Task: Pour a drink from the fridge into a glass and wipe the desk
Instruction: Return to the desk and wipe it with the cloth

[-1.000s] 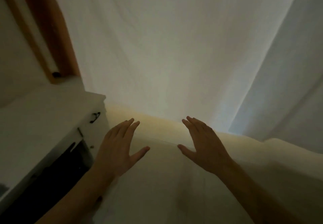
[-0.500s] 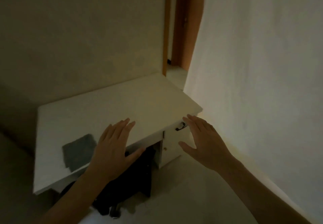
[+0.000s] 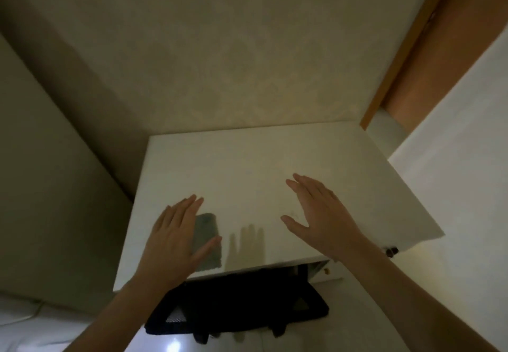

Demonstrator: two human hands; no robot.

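Observation:
A white desk (image 3: 247, 164) stands against the wall in a dim room. A grey cloth (image 3: 209, 233) lies flat near the desk's front left edge. My left hand (image 3: 173, 239) hovers over the cloth's left part, fingers apart, covering some of it. My right hand (image 3: 321, 219) is held flat over the desk's right half, fingers spread, holding nothing. No fridge, drink or glass is in view.
A black chair (image 3: 242, 305) is tucked under the desk's front. A small drawer knob (image 3: 391, 250) shows under the right corner. A wooden door frame (image 3: 406, 49) rises at the right, beside a white surface (image 3: 453, 186). Walls close in behind and on the left.
The view has swung left from a white surface onto the desk. Both hands now hang over the desktop, the left one above the grey cloth.

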